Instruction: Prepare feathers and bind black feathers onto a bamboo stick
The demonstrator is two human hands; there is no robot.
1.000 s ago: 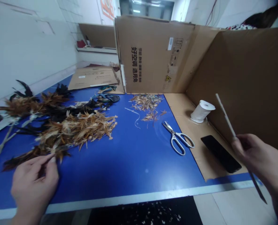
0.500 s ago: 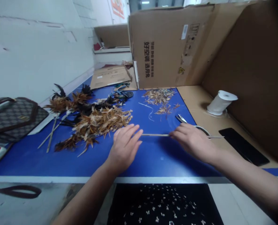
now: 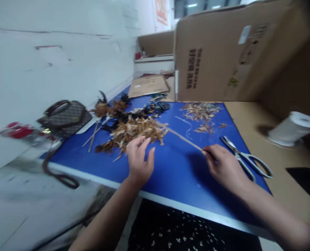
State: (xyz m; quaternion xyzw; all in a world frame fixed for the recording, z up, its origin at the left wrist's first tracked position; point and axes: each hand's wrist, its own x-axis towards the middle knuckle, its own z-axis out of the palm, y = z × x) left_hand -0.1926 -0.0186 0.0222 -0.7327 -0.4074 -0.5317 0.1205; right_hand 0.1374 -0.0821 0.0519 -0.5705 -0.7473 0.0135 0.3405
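My right hand (image 3: pixel 224 165) is closed on one end of a thin pale stick (image 3: pixel 185 140). The stick slants up and left over the blue table, its far end over the edge of a pile of brown and cream feathers (image 3: pixel 134 130). My left hand (image 3: pixel 140 160) is just in front of that pile, fingers apart and curved, with nothing visible in it. Whether its fingertips touch the feathers I cannot tell. Beside my right hand lie scissors (image 3: pixel 242 155) with pale handles, blades partly apart.
Feather clippings (image 3: pixel 200 112) lie at the back, near a white thread. Two crossed sticks (image 3: pixel 92 137) and a handbag (image 3: pixel 67 118) are on the left. A white spool (image 3: pixel 288 132) and a black phone-like slab (image 3: pixel 307 181) are right. A large cardboard box (image 3: pixel 212 62) stands behind.
My left hand has let go of the stick. The right hand now holds it by one end, swung from level to slanting toward the feathers. The view has turned left, and the scissors are uncovered.
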